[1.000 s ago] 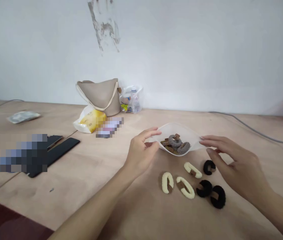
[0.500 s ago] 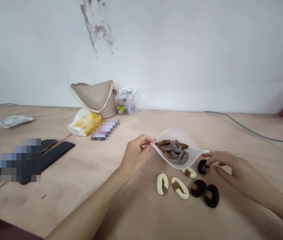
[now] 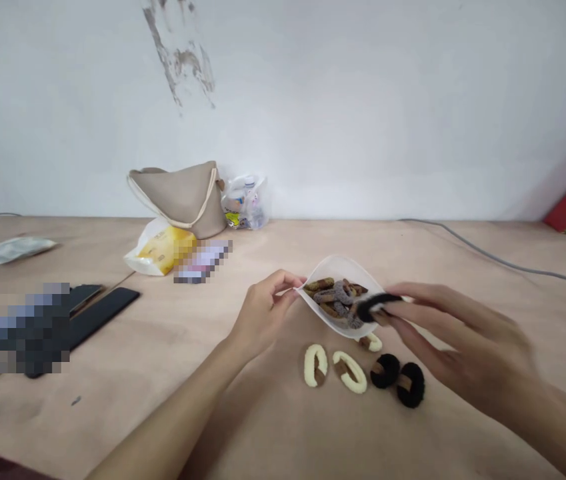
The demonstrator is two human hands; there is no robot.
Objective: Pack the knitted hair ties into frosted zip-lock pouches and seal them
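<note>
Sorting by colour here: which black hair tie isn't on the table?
The tie pinched in the right hand, over the pouch; the other two lie on the table.

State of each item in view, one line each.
White translucent pouch: open, tilted, holding brown and grey hair ties.
Left hand: pinching pouch edge.
Right hand: holding black fuzzy hair tie above pouch mouth.
Cream fuzzy hair ties: three, lying on plywood table.
Other black fuzzy hair ties: two, lying on table.
</note>
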